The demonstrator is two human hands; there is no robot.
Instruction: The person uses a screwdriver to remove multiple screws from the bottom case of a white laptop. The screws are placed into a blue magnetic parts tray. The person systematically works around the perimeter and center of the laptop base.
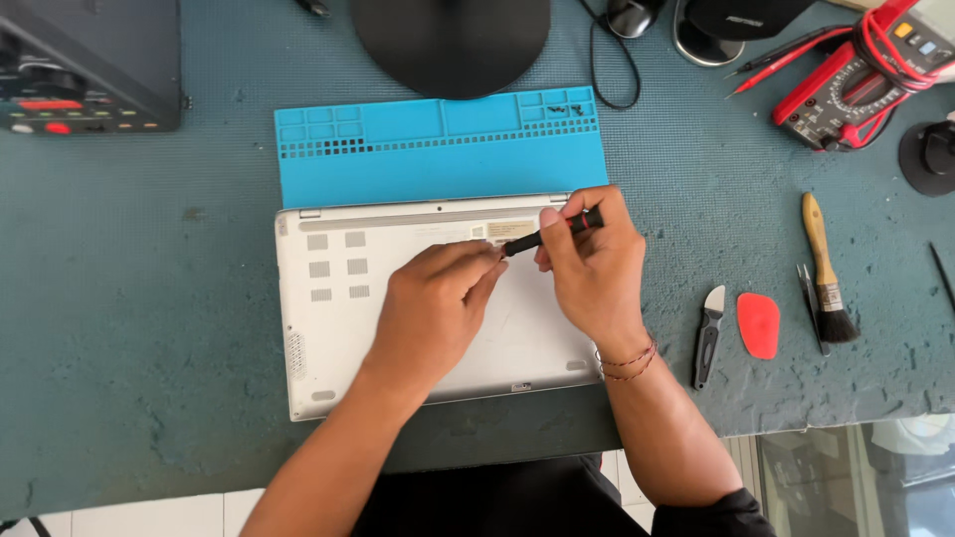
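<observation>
A silver laptop (pixel 333 328) lies bottom side up on the teal work surface, partly over a blue silicone repair mat (pixel 438 159). My right hand (pixel 592 264) grips a black screwdriver (pixel 557 231) with a red ring, its shaft slanting down-left toward the laptop's middle. My left hand (pixel 438 303) rests on the laptop's underside, fingertips pinched around the screwdriver's tip end. The tip itself is hidden by my fingers. Small dark screws (pixel 565 106) sit in a compartment at the mat's top right.
To the right lie a black pry tool (pixel 708 338), a red pick (pixel 759 324), tweezers (pixel 808 298) and a wooden-handled brush (pixel 826 273). A red multimeter (pixel 860 80) with leads is at top right, a black round stand base (pixel 450 40) at top, a dark device (pixel 85 65) at top left.
</observation>
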